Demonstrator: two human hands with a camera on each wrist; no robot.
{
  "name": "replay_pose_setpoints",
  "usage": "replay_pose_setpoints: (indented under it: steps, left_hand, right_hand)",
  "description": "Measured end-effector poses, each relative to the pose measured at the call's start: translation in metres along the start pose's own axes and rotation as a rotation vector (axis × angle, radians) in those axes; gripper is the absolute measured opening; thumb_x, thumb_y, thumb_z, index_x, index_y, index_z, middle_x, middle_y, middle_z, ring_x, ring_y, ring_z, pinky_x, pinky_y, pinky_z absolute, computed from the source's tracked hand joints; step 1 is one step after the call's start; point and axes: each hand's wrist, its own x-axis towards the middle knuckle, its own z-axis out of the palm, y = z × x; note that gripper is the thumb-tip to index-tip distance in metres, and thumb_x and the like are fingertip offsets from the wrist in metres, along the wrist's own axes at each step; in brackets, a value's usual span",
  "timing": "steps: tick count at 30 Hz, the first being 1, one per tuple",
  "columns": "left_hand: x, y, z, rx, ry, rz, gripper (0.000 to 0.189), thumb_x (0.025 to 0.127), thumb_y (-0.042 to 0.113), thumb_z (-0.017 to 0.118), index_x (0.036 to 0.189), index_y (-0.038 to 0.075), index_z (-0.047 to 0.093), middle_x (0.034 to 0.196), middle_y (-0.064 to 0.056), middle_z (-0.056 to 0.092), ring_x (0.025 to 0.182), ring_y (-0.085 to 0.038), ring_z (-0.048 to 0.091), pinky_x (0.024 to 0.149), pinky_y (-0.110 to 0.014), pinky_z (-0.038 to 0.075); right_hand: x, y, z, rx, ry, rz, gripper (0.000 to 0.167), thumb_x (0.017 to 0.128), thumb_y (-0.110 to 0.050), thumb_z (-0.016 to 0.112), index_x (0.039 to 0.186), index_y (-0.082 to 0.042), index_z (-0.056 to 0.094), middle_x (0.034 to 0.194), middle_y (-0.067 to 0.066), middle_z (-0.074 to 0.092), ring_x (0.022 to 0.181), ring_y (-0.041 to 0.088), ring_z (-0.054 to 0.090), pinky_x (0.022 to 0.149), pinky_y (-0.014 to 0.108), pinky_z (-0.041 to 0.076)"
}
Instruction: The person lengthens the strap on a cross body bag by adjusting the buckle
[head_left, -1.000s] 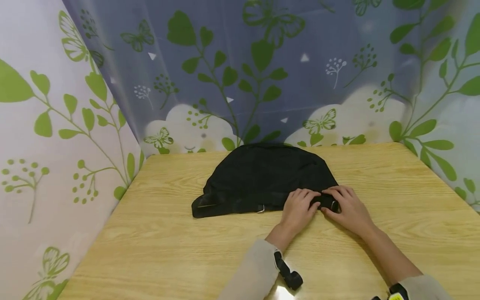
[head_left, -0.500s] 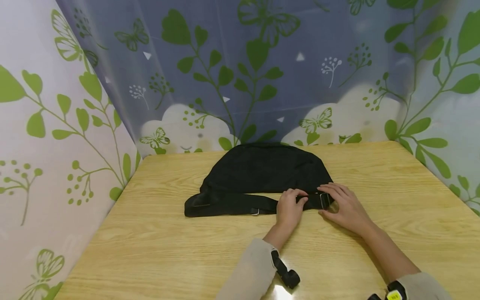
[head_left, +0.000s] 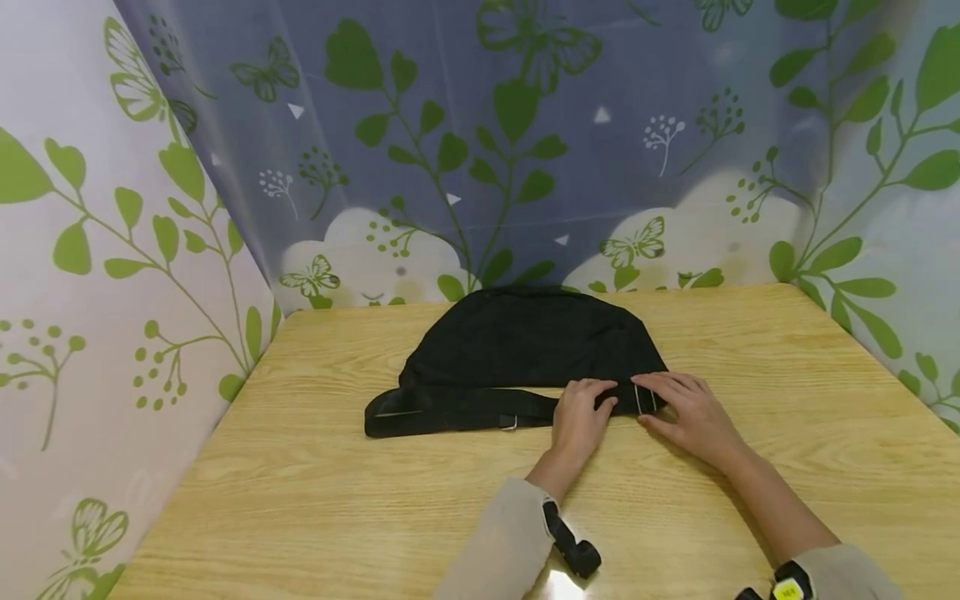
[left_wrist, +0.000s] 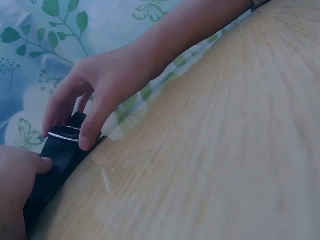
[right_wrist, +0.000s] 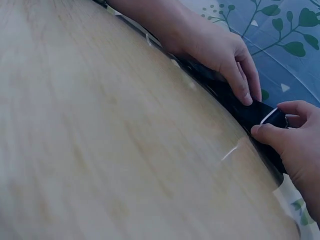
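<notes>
A black half-round cloth bag [head_left: 525, 337] lies flat on the wooden table, its wide black strap [head_left: 450, 410] running along the near edge. Toward the strap's right end my left hand [head_left: 583, 417] grips the webbing between thumb and fingers. Just to its right, my right hand [head_left: 693, 417] pinches the strap by its metal slider buckle [head_left: 645, 399], thumb on the near edge and fingers on the far edge. The left wrist view shows that buckle [left_wrist: 64, 136] between the right thumb and fingers. A second, smaller metal buckle [head_left: 510, 423] sits farther left on the strap.
The wooden table [head_left: 315, 517] reaches to a blue printed curtain [head_left: 450, 125] right behind the bag. Printed cloth also hangs at the left and right sides. Black camera straps [head_left: 572, 542] are worn on both wrists.
The strap has come away from the bag, leaving a narrow gap. My left hand has shifted left along with it. The slider buckle, tilted and partly covered before, now lies flatter and shows more.
</notes>
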Motion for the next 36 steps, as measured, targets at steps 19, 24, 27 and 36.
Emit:
replay_pose_setpoints:
  steps: [19, 24, 27, 36]
  left_hand:
    - [0.003, 0.004, 0.008, -0.146, -0.006, -0.081, 0.013, 0.086, 0.025, 0.065, 0.096, 0.016, 0.067, 0.090, 0.003, 0.063, 0.084, -0.012, 0.059, 0.071, -0.023, 0.046]
    - [0.005, 0.002, 0.008, -0.156, -0.036, -0.117, 0.012, 0.086, 0.025, 0.064, 0.095, 0.018, 0.068, 0.090, 0.005, 0.064, 0.084, -0.012, 0.059, 0.072, -0.023, 0.045]
    - [0.008, 0.001, 0.009, -0.153, -0.045, -0.090, 0.012, 0.086, 0.025, 0.064, 0.095, 0.018, 0.069, 0.091, 0.006, 0.065, 0.083, -0.010, 0.059, 0.072, -0.022, 0.045]
    - [0.014, 0.002, 0.011, -0.181, -0.094, -0.023, 0.015, 0.087, 0.025, 0.063, 0.097, 0.016, 0.069, 0.091, 0.007, 0.064, 0.079, -0.005, 0.056, 0.067, -0.018, 0.042]
  right_hand:
    - [0.000, 0.003, -0.002, 0.034, 0.075, -0.021, 0.055, 0.083, -0.046, 0.062, 0.118, -0.003, 0.061, 0.111, 0.011, 0.061, 0.100, 0.031, 0.054, 0.084, 0.046, 0.037]
    - [0.002, 0.002, -0.001, 0.061, 0.052, 0.004, 0.058, 0.065, -0.019, 0.081, 0.118, -0.004, 0.062, 0.109, 0.010, 0.062, 0.099, 0.030, 0.054, 0.083, 0.046, 0.037]
    - [0.002, 0.001, -0.001, 0.054, 0.046, 0.014, 0.063, 0.058, -0.012, 0.083, 0.117, -0.005, 0.062, 0.107, 0.010, 0.062, 0.098, 0.030, 0.054, 0.082, 0.046, 0.037]
    - [-0.001, -0.001, 0.000, 0.068, 0.032, 0.072, 0.065, 0.055, -0.011, 0.085, 0.116, -0.006, 0.063, 0.105, 0.010, 0.062, 0.097, 0.030, 0.053, 0.083, 0.046, 0.037]
